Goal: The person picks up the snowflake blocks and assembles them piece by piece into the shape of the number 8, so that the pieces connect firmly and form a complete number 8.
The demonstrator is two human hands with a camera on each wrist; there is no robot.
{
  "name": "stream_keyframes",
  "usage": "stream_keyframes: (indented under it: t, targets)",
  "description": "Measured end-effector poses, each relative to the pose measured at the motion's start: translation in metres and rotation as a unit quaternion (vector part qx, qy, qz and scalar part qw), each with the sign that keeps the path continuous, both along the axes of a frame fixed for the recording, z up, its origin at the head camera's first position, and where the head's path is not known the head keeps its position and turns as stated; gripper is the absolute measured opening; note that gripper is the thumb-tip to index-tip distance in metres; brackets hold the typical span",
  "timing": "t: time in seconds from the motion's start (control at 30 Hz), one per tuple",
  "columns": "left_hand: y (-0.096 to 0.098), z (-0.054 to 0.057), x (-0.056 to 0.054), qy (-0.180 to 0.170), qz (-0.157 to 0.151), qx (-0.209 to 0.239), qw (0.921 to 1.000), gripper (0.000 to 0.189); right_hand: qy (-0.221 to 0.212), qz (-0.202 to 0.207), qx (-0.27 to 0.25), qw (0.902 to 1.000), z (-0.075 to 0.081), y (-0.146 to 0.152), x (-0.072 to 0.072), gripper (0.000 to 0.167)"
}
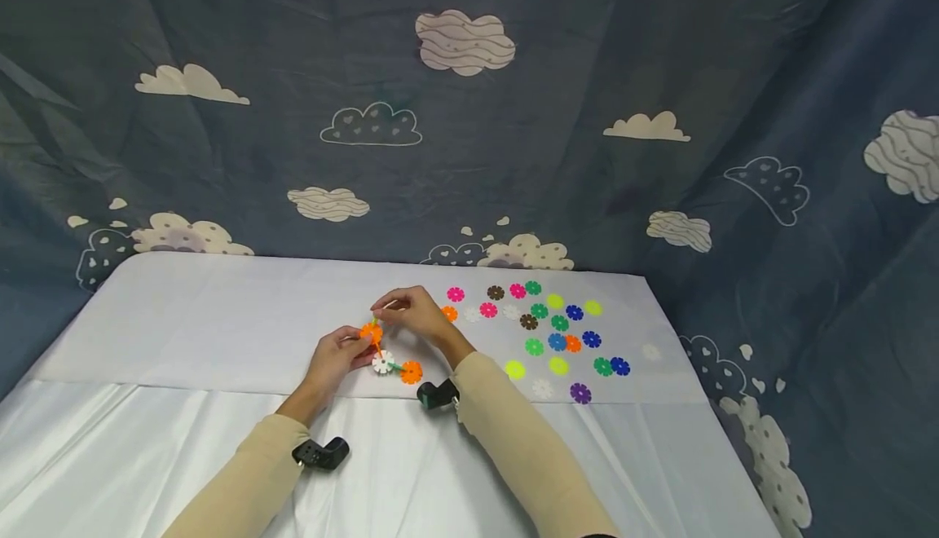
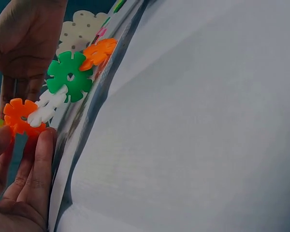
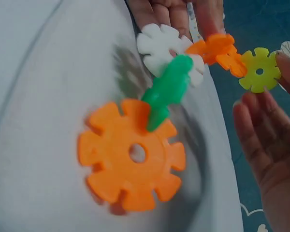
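A chain of notched plastic snowflake discs runs between and below the two hands. My left hand (image 1: 333,360) pinches an orange disc (image 2: 19,116) at its edge, between thumb and fingers. Slotted into that one is a white disc (image 1: 382,362), followed by a green disc (image 2: 70,76) and a second orange disc (image 3: 130,157) at the chain's near end. My right hand (image 1: 416,314) pinches a yellow-green disc (image 3: 260,70) between thumb and fingertips, its edge meeting the held orange disc.
Loose discs in several colours lie across the right of the white table (image 1: 220,326), among them a purple disc (image 1: 580,393) near the front and a pink disc (image 1: 456,294) at the back. A dark cloud-print curtain (image 1: 513,179) hangs behind the table.
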State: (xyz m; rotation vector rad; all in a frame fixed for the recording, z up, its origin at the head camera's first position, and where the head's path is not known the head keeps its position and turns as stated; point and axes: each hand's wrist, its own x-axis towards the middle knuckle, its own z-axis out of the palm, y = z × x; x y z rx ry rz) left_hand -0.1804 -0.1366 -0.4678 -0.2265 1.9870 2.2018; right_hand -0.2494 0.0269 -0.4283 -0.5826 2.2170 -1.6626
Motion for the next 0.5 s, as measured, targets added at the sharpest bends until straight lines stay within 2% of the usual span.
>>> stream_keyframes:
  t: [0.07,0.2,0.3,0.5]
  targets:
    - [-0.001,-0.001,0.002,-0.002,0.001,0.005,1.0000,0.013,-0.005,-0.001,-0.010,0.9999,0.005,0.000,0.007,0.020]
    - [-0.002,-0.001,0.004,0.001,0.007,0.012,0.9999,0.012,0.008,-0.010,-0.017,0.9998,0.001,-0.002,0.011,0.021]
    - [-0.002,-0.001,0.003,0.005,0.013,0.015,0.9998,0.014,0.024,-0.022,-0.021,0.9992,-0.009,-0.005,0.007,0.024]
    - [0.003,-0.002,0.001,0.004,0.025,0.015,0.9996,0.013,0.022,-0.047,-0.026,0.9983,-0.012,-0.004,0.006,0.024]
